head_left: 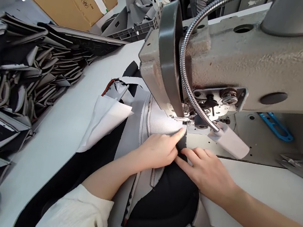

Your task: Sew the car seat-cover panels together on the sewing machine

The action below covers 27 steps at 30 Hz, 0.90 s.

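Grey and black, one fabric piece (159, 122) is laid lengthwise away from the person, its far end pointed past the head of one sewing machine (264, 66); its edge is placed at the needle area. By the left hand (158, 151), one finger is stretched there, the others are folded. By the right hand (211, 174), the black part is touched, fingers extended. Whether cloth is pinched by either cannot be told. One blue tool (276, 127) is seen.
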Available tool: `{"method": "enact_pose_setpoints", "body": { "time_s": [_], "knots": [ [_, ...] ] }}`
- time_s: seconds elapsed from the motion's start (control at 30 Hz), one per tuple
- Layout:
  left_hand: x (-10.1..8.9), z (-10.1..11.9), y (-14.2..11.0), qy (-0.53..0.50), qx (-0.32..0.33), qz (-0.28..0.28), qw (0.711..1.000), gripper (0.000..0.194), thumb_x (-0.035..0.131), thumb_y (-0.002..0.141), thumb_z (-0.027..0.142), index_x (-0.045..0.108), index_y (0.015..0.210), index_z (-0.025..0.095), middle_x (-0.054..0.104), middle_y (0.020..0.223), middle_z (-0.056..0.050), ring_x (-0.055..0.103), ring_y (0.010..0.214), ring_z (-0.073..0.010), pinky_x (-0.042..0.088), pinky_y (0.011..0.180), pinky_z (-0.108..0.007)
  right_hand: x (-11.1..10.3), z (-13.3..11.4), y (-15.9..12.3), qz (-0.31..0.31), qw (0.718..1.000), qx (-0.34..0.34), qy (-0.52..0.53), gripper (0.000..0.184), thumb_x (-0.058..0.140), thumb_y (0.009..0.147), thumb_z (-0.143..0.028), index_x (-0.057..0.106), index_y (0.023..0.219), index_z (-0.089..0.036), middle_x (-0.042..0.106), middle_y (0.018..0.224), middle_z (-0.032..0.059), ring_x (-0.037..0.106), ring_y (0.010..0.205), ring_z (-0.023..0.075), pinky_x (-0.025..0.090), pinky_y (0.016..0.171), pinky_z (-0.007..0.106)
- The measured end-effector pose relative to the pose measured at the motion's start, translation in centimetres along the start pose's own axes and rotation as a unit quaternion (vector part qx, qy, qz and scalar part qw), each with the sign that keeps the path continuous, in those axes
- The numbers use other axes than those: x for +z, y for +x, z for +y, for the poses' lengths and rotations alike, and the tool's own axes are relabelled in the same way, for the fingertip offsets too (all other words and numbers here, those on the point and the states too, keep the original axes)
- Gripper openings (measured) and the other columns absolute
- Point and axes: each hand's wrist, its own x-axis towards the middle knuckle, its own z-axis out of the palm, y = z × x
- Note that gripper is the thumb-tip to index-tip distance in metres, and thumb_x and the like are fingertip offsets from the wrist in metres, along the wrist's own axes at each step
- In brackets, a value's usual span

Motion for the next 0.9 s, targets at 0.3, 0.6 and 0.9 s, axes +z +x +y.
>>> {"method": "enact_pose_setpoints", "body": {
  "time_s": [0.3, 0.6, 0.9],
  "knots": [
    [-0.4, -0.2, -0.2, 0.086, 0.017, 0.003, 0.996, 0.067, 0.044, 0.079, 0.029, 0.027, 0.141, 0.015, 0.067, 0.095, -0.01, 0.064, 0.081, -0.0284, 0.047, 0.065, -0.034, -1.3, 2.4, -1.3, -0.063, 0.996, -0.061, 0.03, 0.067, 0.065, 0.068, -0.025, 0.045, 0.132, -0.023, 0.046, 0.137, 0.0136, 0.057, 0.076, 0.0199, 0.042, 0.065, 0.032],
    [0.5, -0.5, -2.1, 0.086, 0.062, -0.031, 0.994, 0.061, 0.036, 0.084, 0.018, 0.021, 0.144, 0.011, 0.066, 0.086, -0.007, 0.062, 0.079, -0.0216, 0.045, 0.069, -0.032, -1.5, 1.8, -1.3, -0.085, 0.993, -0.071, 0.045, 0.061, 0.055, 0.072, -0.014, 0.045, 0.133, -0.013, 0.046, 0.133, 0.0233, 0.059, 0.073, 0.022, 0.045, 0.064, 0.036],
    [-0.6, 0.4, 0.1, 0.124, 0.059, -0.04, 0.99, 0.062, 0.039, 0.081, 0.014, 0.024, 0.141, 0.005, 0.067, 0.085, -0.01, 0.063, 0.078, -0.0242, 0.045, 0.064, -0.032, -2.8, 2.9, -2.9, -0.108, 0.98, -0.081, 0.146, 0.064, 0.05, 0.076, -0.012, 0.041, 0.137, -0.027, 0.034, 0.146, 0.0128, 0.054, 0.103, 0.0255, 0.044, 0.081, 0.04]
  ]
}}
